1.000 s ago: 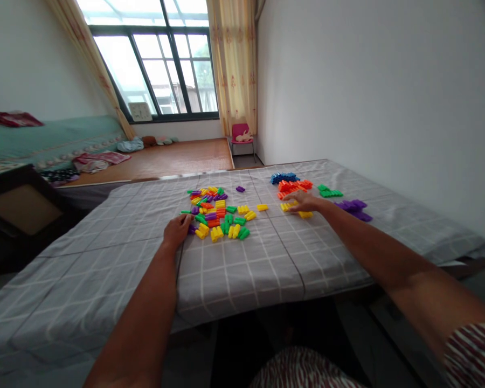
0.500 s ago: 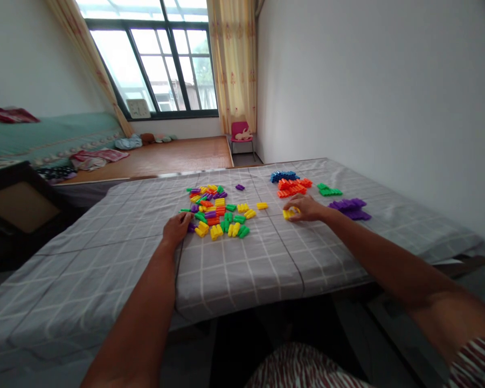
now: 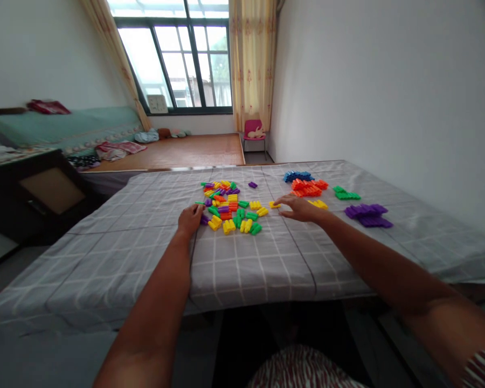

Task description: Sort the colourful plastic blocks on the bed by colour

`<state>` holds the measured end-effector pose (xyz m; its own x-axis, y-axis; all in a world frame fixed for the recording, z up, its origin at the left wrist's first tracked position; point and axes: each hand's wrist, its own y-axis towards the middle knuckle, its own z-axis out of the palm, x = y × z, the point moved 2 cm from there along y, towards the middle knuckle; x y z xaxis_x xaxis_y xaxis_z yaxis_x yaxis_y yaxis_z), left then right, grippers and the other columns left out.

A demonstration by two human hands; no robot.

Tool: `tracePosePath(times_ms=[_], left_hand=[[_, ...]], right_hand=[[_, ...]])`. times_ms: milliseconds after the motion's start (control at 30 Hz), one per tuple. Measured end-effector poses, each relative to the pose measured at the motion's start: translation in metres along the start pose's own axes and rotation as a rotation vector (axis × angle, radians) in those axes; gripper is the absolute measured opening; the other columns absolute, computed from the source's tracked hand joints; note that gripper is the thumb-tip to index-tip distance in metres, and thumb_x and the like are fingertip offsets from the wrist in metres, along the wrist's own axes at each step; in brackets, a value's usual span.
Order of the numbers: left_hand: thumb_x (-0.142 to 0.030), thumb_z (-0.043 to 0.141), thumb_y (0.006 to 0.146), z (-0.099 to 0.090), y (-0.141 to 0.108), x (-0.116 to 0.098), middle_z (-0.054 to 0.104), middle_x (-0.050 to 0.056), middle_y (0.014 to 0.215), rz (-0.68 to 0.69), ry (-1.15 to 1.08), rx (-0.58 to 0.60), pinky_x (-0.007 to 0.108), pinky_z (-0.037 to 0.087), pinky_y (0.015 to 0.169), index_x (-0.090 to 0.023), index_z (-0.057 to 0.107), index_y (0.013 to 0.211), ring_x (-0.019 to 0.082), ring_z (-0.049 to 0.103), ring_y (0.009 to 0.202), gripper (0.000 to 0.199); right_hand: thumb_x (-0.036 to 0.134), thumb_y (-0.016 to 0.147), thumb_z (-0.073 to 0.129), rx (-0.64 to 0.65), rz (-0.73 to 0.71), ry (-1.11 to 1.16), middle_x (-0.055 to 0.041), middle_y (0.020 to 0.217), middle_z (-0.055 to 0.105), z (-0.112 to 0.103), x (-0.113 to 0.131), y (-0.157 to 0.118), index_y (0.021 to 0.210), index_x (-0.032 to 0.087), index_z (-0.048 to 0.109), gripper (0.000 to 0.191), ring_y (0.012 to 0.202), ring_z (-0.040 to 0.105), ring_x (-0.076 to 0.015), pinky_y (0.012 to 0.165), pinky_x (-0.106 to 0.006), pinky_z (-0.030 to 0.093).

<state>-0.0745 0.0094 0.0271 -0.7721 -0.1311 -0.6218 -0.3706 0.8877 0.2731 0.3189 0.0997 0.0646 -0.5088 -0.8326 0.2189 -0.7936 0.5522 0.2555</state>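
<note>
Mixed plastic building blocks (image 3: 225, 207) in yellow, green, purple and orange lie scattered on the checked cloth. My left hand (image 3: 191, 218) rests at the left edge of this group with its fingers curled together, beside a purple block (image 3: 204, 219). What its fingertips hold, if anything, is hidden. My right hand (image 3: 299, 208) is stretched out to the right of the group, thumb and fingers apart. Its fingertips reach the end of a single yellow block (image 3: 274, 205). Just behind the right hand lie yellow blocks (image 3: 319, 204), partly covered by it.
Sorted piles lie on the right: blue (image 3: 298, 176), orange (image 3: 308, 187), green (image 3: 346, 194) and purple (image 3: 368, 215). A lone purple block (image 3: 253, 185) lies beyond the mixed group. The grey cloth-covered table (image 3: 250, 264) stands beside a white wall (image 3: 388, 97).
My right hand has let go of the yellow block near the orange pile and moved left to the single yellow one. The left hand stays by the group. The view has turned slightly left.
</note>
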Motion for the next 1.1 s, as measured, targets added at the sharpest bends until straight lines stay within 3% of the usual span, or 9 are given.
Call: tracePosePath(times_ms=[167, 333, 467, 567, 700, 867, 1000, 1100], left_hand=[[-0.040, 0.039, 0.088, 0.002, 0.002, 0.009, 0.073, 0.008, 0.086, -0.042, -0.233, -0.077, 0.025, 0.048, 0.069, -0.013, 0.070, 0.097, 0.018, 0.066, 0.079, 0.042], [-0.041, 0.040, 0.088, 0.006, 0.003, 0.014, 0.073, 0.008, 0.086, -0.033, -0.252, -0.084, 0.025, 0.047, 0.066, -0.014, 0.070, 0.095, 0.017, 0.065, 0.077, 0.041], [-0.040, 0.040, 0.087, 0.007, 0.003, 0.014, 0.073, 0.008, 0.086, -0.015, -0.255, -0.069, 0.025, 0.047, 0.065, -0.014, 0.070, 0.095, 0.017, 0.065, 0.077, 0.040], [-0.040, 0.041, 0.087, 0.005, 0.002, 0.011, 0.073, 0.008, 0.090, -0.003, -0.258, -0.044, 0.025, 0.048, 0.066, -0.014, 0.070, 0.095, 0.017, 0.066, 0.078, 0.040], [-0.040, 0.041, 0.087, 0.002, 0.001, 0.008, 0.073, 0.008, 0.094, 0.011, -0.194, -0.026, 0.025, 0.047, 0.066, -0.014, 0.070, 0.097, 0.018, 0.066, 0.078, 0.041], [-0.043, 0.039, 0.087, 0.000, 0.002, 0.005, 0.074, 0.008, 0.090, 0.018, -0.080, -0.020, 0.024, 0.045, 0.064, -0.014, 0.071, 0.099, 0.018, 0.064, 0.078, 0.045], [-0.042, 0.040, 0.087, -0.001, 0.002, 0.000, 0.074, 0.007, 0.089, -0.010, -0.029, 0.004, 0.024, 0.043, 0.063, -0.016, 0.072, 0.100, 0.017, 0.064, 0.076, 0.043], [-0.044, 0.040, 0.087, -0.002, 0.001, -0.001, 0.074, 0.006, 0.086, -0.023, -0.009, 0.010, 0.024, 0.043, 0.064, -0.017, 0.072, 0.101, 0.018, 0.064, 0.076, 0.043]], right_hand=[[0.021, 0.084, 0.058, 0.014, -0.069, 0.108, -0.0089, 0.105, 0.070, 0.030, 0.058, 0.049, 0.109, 0.018, 0.067, 0.026, 0.092, 0.064, -0.0191, 0.084, -0.032, 0.048], [0.032, 0.085, 0.063, 0.038, -0.212, 0.111, -0.0066, 0.108, 0.070, 0.051, 0.115, 0.085, 0.109, 0.021, 0.066, 0.027, 0.100, 0.062, -0.0211, 0.091, -0.034, 0.044], [0.031, 0.078, 0.071, 0.124, -0.227, 0.030, -0.0080, 0.111, 0.069, 0.056, 0.143, 0.094, 0.109, 0.022, 0.066, 0.033, 0.103, 0.060, -0.0249, 0.091, -0.037, 0.043], [0.025, 0.075, 0.073, 0.115, -0.219, 0.062, -0.0068, 0.108, 0.069, 0.053, 0.147, 0.087, 0.105, 0.022, 0.066, 0.031, 0.102, 0.060, -0.0242, 0.090, -0.036, 0.044], [0.023, 0.074, 0.072, 0.011, -0.166, 0.143, -0.0060, 0.103, 0.068, 0.036, 0.118, 0.064, 0.103, 0.021, 0.064, 0.030, 0.099, 0.061, -0.0213, 0.088, -0.034, 0.046], [0.028, 0.077, 0.069, -0.091, 0.200, 0.198, -0.0060, 0.099, 0.069, -0.015, 0.019, 0.020, 0.102, 0.019, 0.064, 0.027, 0.085, 0.064, -0.0166, 0.074, -0.028, 0.051], [0.034, 0.074, 0.071, -0.066, 0.368, 0.116, -0.0040, 0.089, 0.070, -0.045, -0.045, -0.011, 0.094, 0.020, 0.068, 0.025, 0.081, 0.065, -0.0186, 0.072, -0.027, 0.051], [0.031, 0.073, 0.070, 0.027, 0.390, 0.053, -0.0037, 0.090, 0.071, -0.039, -0.065, -0.020, 0.095, 0.021, 0.070, 0.024, 0.082, 0.065, -0.0196, 0.074, -0.030, 0.051]])
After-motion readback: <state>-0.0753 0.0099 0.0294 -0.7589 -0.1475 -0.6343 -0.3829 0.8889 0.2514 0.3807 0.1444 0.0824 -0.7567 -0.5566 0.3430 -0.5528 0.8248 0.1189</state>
